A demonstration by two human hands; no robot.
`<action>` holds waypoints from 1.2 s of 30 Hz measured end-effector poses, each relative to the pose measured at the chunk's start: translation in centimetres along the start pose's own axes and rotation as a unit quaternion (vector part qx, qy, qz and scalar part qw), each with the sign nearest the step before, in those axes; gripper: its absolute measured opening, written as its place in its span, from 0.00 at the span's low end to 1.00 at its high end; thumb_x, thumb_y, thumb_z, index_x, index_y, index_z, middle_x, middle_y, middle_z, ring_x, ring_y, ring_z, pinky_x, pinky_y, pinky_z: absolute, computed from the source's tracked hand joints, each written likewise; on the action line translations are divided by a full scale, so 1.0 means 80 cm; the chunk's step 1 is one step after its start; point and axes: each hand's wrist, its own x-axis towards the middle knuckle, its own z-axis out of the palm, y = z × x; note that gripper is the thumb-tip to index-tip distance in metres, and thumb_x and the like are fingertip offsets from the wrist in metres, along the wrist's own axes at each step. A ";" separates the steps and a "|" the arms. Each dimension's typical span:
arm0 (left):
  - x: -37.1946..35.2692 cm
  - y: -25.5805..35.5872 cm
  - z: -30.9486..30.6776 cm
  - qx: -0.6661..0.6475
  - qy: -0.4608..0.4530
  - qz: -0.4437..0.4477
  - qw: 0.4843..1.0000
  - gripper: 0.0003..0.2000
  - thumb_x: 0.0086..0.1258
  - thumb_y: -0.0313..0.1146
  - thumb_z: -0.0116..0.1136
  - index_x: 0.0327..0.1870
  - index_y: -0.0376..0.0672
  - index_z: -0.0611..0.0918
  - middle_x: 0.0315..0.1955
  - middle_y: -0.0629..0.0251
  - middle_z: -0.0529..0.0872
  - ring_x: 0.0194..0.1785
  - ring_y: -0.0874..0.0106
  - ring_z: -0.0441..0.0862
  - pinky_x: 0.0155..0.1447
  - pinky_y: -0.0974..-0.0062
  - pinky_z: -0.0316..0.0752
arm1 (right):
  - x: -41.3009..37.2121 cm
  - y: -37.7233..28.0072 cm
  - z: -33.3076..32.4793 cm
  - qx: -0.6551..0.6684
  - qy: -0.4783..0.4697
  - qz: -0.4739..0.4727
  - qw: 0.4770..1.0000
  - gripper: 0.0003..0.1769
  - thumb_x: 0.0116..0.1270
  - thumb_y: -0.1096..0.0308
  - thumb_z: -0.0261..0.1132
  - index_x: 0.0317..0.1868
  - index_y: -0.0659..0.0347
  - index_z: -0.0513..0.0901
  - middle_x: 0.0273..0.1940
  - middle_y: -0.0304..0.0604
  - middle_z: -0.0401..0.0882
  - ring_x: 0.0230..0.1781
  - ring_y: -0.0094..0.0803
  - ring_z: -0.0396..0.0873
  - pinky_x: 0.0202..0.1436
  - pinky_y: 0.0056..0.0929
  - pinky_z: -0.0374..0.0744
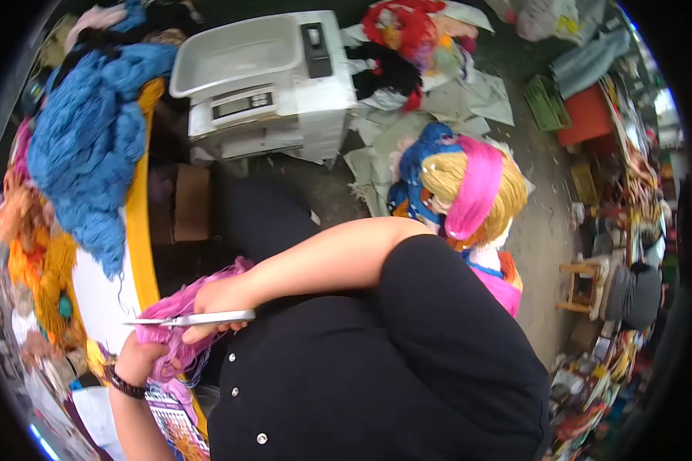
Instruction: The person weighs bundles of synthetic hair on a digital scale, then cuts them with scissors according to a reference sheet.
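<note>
A bunch of pink yarn (178, 352) lies between my hands beside the table edge at lower left. My left hand (140, 359), with a dark beaded bracelet at the wrist, grips the yarn, thumb across it. My right hand (219, 303) reaches over from the right with its fingers closed around a pair of slim grey scissors (227, 316). The pointed end extends left across the pink strands, close to my left thumb. Part of the grip on the scissors is hidden by my fingers.
On the yellow-edged white table (109, 311) lies a big blue yarn heap (92, 131), with orange yarn (54, 284) beyond. A scale with a tray (238, 58) stands ahead. Gold and pink skeins (477, 184) are piled on my right. A wooden stool (580, 286) stands farther right.
</note>
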 end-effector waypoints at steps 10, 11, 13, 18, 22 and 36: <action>-0.012 -0.037 0.002 -0.241 0.011 0.015 0.970 0.12 0.56 0.20 0.51 0.42 0.31 0.79 0.30 0.56 0.85 0.27 0.67 0.84 0.30 0.76 0.77 | 0.055 -0.044 -0.007 -0.127 0.011 0.036 0.991 0.23 0.59 0.48 0.69 0.33 0.63 0.81 0.21 0.38 0.76 0.19 0.21 0.73 0.24 0.23 0.73; -0.010 -0.058 -0.005 -0.246 0.030 0.049 0.968 0.14 0.55 0.20 0.53 0.44 0.33 0.79 0.32 0.60 0.84 0.27 0.71 0.83 0.31 0.79 0.78 | 0.076 -0.035 -0.010 -0.155 0.039 0.017 0.987 0.33 0.53 0.38 0.68 0.29 0.67 0.83 0.20 0.46 0.79 0.21 0.33 0.79 0.27 0.34 0.77; -0.042 -0.041 -0.014 -0.367 0.030 0.041 0.929 0.14 0.55 0.20 0.53 0.45 0.30 0.78 0.31 0.57 0.84 0.26 0.71 0.83 0.29 0.80 0.77 | 0.121 -0.049 -0.017 -0.336 0.143 -0.030 0.931 0.38 0.49 0.32 0.67 0.25 0.68 0.82 0.23 0.55 0.79 0.27 0.46 0.81 0.31 0.41 0.77; -0.109 -0.051 -0.057 -0.544 0.111 0.197 0.808 0.11 0.65 0.32 0.48 0.34 0.32 0.78 0.20 0.58 0.81 0.19 0.76 0.74 0.25 0.80 0.70 | 0.252 -0.080 -0.017 -0.537 0.223 -0.022 0.814 0.24 0.55 0.46 0.63 0.31 0.62 0.85 0.33 0.51 0.84 0.37 0.47 0.82 0.40 0.42 0.80; -0.149 -0.005 -0.082 -0.536 0.152 0.291 0.778 0.12 0.67 0.38 0.50 0.41 0.37 0.72 0.20 0.69 0.74 0.20 0.80 0.68 0.29 0.81 0.67 | 0.328 -0.077 -0.013 -0.543 0.239 -0.048 0.804 0.22 0.54 0.50 0.64 0.31 0.63 0.85 0.34 0.54 0.83 0.37 0.50 0.82 0.41 0.43 0.80; -0.201 0.182 -0.162 -0.427 0.089 0.525 0.731 0.07 0.68 0.33 0.52 0.33 0.39 0.78 0.21 0.69 0.79 0.27 0.75 0.77 0.38 0.73 0.76 | 0.160 -0.038 0.008 0.173 -0.294 0.009 0.940 0.39 0.72 0.38 0.40 0.53 0.71 0.75 0.40 0.55 0.82 0.38 0.37 0.83 0.48 0.33 0.78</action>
